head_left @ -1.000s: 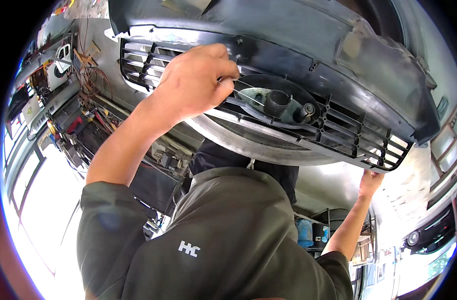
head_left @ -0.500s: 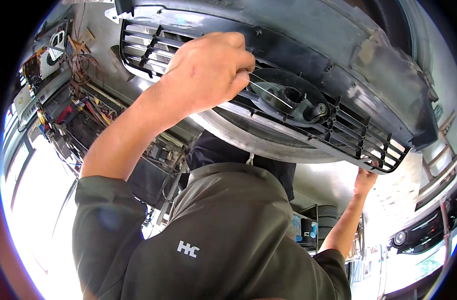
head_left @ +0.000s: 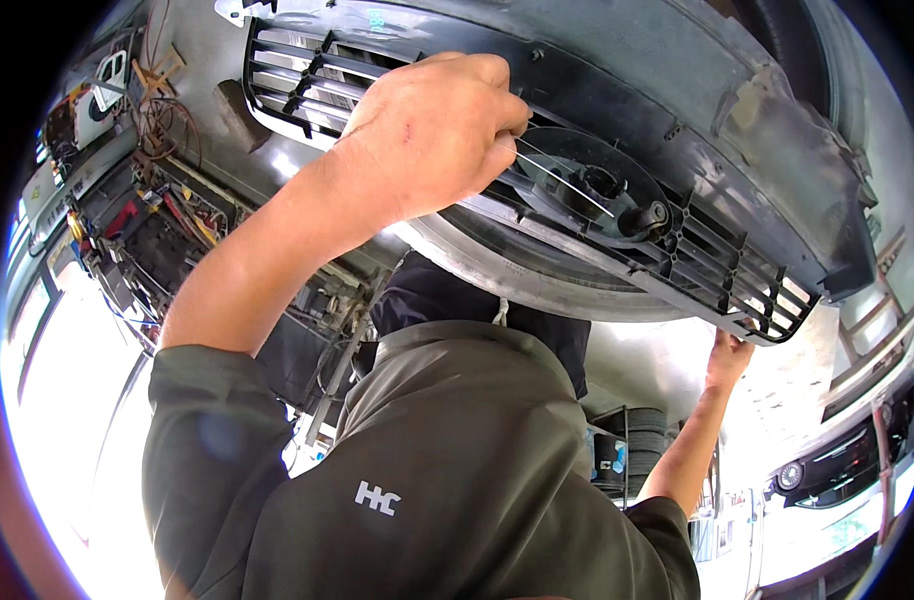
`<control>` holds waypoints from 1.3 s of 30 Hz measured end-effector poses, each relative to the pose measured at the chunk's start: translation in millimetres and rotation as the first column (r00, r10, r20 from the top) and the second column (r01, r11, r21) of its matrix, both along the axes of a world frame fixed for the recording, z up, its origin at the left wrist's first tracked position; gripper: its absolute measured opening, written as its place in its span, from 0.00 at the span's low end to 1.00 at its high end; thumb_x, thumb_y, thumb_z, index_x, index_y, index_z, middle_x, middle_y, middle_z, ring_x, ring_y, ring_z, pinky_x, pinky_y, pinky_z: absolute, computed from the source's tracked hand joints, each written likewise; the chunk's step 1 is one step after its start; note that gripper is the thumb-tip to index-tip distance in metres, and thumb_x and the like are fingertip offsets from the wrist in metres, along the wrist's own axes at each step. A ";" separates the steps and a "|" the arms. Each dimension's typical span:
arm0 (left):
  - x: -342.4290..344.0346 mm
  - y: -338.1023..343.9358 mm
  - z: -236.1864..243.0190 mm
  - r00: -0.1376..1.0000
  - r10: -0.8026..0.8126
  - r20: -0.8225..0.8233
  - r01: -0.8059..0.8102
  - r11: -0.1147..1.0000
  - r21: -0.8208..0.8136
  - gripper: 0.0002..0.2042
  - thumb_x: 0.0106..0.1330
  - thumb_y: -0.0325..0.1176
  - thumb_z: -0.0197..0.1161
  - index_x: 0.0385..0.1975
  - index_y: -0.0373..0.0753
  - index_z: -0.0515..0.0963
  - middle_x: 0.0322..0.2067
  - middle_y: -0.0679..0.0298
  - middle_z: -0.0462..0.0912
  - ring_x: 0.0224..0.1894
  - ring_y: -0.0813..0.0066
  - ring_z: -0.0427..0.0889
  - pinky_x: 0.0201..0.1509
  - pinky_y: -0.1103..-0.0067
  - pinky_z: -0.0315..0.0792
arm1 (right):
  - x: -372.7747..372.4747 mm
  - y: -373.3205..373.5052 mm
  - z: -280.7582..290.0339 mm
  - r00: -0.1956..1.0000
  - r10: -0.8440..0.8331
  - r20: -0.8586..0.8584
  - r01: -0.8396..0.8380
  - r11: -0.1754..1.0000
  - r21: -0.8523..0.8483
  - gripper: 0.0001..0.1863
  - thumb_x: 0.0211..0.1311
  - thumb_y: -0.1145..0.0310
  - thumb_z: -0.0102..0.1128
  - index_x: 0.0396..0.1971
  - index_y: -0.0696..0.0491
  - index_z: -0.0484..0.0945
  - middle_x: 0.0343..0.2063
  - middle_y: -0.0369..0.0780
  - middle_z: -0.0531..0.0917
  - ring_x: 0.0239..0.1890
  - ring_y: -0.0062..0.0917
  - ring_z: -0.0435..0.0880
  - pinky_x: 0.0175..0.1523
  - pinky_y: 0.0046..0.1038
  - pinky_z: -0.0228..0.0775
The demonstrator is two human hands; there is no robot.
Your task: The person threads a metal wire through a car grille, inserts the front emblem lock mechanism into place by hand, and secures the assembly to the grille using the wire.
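Note:
A dark plastic car bumper (head_left: 627, 60) with a slatted lower grille (head_left: 737, 270) spans the upper view. My left hand (head_left: 437, 130) is closed, pinching a thin metal wire (head_left: 567, 178) that reaches down to the right across the round dark housing (head_left: 587, 150) in the grille's middle. A short cylindrical fitting (head_left: 642, 218) sits at that housing's right. My right hand (head_left: 729, 352) grips the lower right edge of the bumper. Behind the bumper's lower edge is a tyre (head_left: 557, 292); what my left fingertips touch is partly hidden.
A cluttered bench with tools (head_left: 167, 235) stands at the left, near a white panel (head_left: 109, 80) and coiled hoses (head_left: 167, 125). Stacked tyres (head_left: 645, 450) on a rack are at lower right. A dark car (head_left: 832, 460) and a ladder (head_left: 877, 300) are at far right.
My left hand has moved up and to the right with the wire, whose tip lies further right over the housing. My right hand still holds the bumper edge, slightly shifted in view.

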State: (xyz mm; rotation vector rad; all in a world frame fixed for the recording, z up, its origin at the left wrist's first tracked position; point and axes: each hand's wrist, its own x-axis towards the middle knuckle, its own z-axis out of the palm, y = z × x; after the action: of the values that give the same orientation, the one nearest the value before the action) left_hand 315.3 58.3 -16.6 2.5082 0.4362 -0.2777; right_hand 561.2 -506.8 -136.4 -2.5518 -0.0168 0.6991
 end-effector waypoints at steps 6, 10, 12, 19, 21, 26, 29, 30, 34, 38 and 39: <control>0.5 -2.0 -1.1 0.999 -0.010 0.042 0.009 1.000 0.025 0.07 0.61 0.30 0.66 0.36 0.39 0.87 0.34 0.59 0.79 0.43 0.54 0.83 0.45 0.61 0.78 | -4.1 2.7 2.1 0.999 -0.034 0.005 0.034 0.999 0.013 0.34 0.65 0.64 0.74 0.67 0.66 0.76 0.60 0.48 0.83 0.56 0.28 0.83 0.63 0.31 0.74; -1.0 -2.6 -0.1 0.999 -0.003 0.052 0.002 1.000 0.020 0.07 0.62 0.30 0.66 0.36 0.40 0.87 0.34 0.59 0.79 0.42 0.54 0.83 0.45 0.61 0.78 | -7.9 3.3 -0.9 0.999 -0.030 -0.011 0.031 0.998 0.046 0.33 0.65 0.64 0.75 0.66 0.65 0.77 0.56 0.46 0.84 0.52 0.27 0.83 0.59 0.30 0.75; -0.2 -3.2 -0.2 0.998 -0.001 0.061 0.000 1.000 0.016 0.07 0.62 0.30 0.66 0.36 0.40 0.87 0.34 0.59 0.79 0.42 0.54 0.83 0.45 0.61 0.78 | -8.5 -0.8 -2.6 1.000 -0.023 0.006 0.023 0.999 0.033 0.33 0.65 0.64 0.75 0.66 0.65 0.77 0.55 0.46 0.84 0.52 0.27 0.83 0.59 0.30 0.75; 3.9 -5.8 0.9 0.999 0.015 0.028 -0.015 1.000 0.006 0.07 0.63 0.31 0.65 0.36 0.39 0.87 0.35 0.59 0.80 0.41 0.53 0.84 0.44 0.62 0.79 | -8.5 -15.0 -11.2 0.999 0.017 0.028 -0.015 0.998 -0.055 0.34 0.66 0.64 0.75 0.67 0.63 0.75 0.57 0.45 0.84 0.50 0.25 0.83 0.58 0.27 0.75; 4.1 -6.6 3.7 0.999 0.039 0.002 -0.039 0.999 0.001 0.07 0.63 0.30 0.64 0.37 0.38 0.87 0.35 0.58 0.81 0.40 0.53 0.84 0.44 0.62 0.79 | -11.2 -11.7 -9.7 1.000 0.020 0.016 -0.018 0.995 -0.095 0.34 0.69 0.65 0.74 0.69 0.62 0.72 0.56 0.44 0.85 0.49 0.22 0.84 0.59 0.24 0.75; 5.4 -8.6 1.8 0.999 0.029 0.044 -0.028 1.000 -0.012 0.07 0.63 0.28 0.65 0.38 0.38 0.87 0.34 0.58 0.82 0.39 0.53 0.85 0.42 0.64 0.79 | -9.9 -13.8 -13.3 0.995 0.072 0.069 -0.064 0.991 -0.115 0.38 0.66 0.62 0.76 0.71 0.62 0.72 0.56 0.43 0.84 0.52 0.24 0.84 0.60 0.27 0.75; 8.2 -8.8 3.3 0.998 0.040 0.053 -0.039 0.999 -0.031 0.07 0.63 0.27 0.65 0.38 0.39 0.88 0.34 0.59 0.81 0.38 0.55 0.84 0.41 0.65 0.79 | -10.8 -15.9 -14.0 0.995 0.077 0.070 -0.067 0.989 -0.129 0.36 0.65 0.63 0.76 0.70 0.62 0.74 0.60 0.44 0.83 0.52 0.25 0.83 0.59 0.28 0.75; 8.3 -9.1 4.2 0.998 0.028 0.055 -0.026 0.999 -0.031 0.07 0.63 0.27 0.65 0.38 0.39 0.88 0.34 0.59 0.81 0.38 0.55 0.84 0.41 0.65 0.79 | -9.9 -12.4 -12.4 0.994 0.094 0.063 -0.084 0.986 -0.144 0.36 0.65 0.63 0.76 0.69 0.62 0.74 0.61 0.44 0.83 0.51 0.25 0.83 0.58 0.27 0.75; 7.7 -9.9 8.1 0.997 0.076 -0.013 -0.077 0.994 -0.075 0.06 0.62 0.28 0.67 0.37 0.41 0.87 0.35 0.61 0.81 0.42 0.56 0.84 0.44 0.64 0.80 | -15.0 5.6 -7.7 0.995 0.047 0.091 -0.044 0.998 -0.038 0.26 0.65 0.62 0.76 0.58 0.60 0.82 0.51 0.45 0.85 0.46 0.30 0.82 0.53 0.31 0.73; 10.4 -9.0 8.7 0.996 0.074 -0.056 -0.079 0.993 -0.090 0.06 0.62 0.28 0.67 0.38 0.43 0.88 0.33 0.62 0.80 0.41 0.57 0.84 0.44 0.64 0.79 | -17.8 0.1 -8.3 0.990 0.075 0.119 -0.072 0.997 -0.035 0.28 0.65 0.60 0.77 0.59 0.59 0.81 0.49 0.43 0.84 0.41 0.28 0.78 0.49 0.30 0.72; 11.3 -8.6 8.8 0.994 0.075 -0.076 -0.082 0.992 -0.095 0.07 0.62 0.28 0.67 0.38 0.43 0.88 0.33 0.62 0.80 0.41 0.58 0.84 0.44 0.64 0.79 | -18.5 -4.8 -11.1 0.986 0.100 0.129 -0.089 0.992 -0.094 0.29 0.65 0.60 0.77 0.61 0.60 0.79 0.51 0.44 0.84 0.45 0.29 0.80 0.51 0.30 0.73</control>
State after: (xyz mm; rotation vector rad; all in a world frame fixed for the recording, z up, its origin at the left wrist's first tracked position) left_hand 326.5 49.7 -7.8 2.3850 0.5361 -0.3519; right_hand 542.7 -511.6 -147.5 -2.6929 -0.1567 0.5737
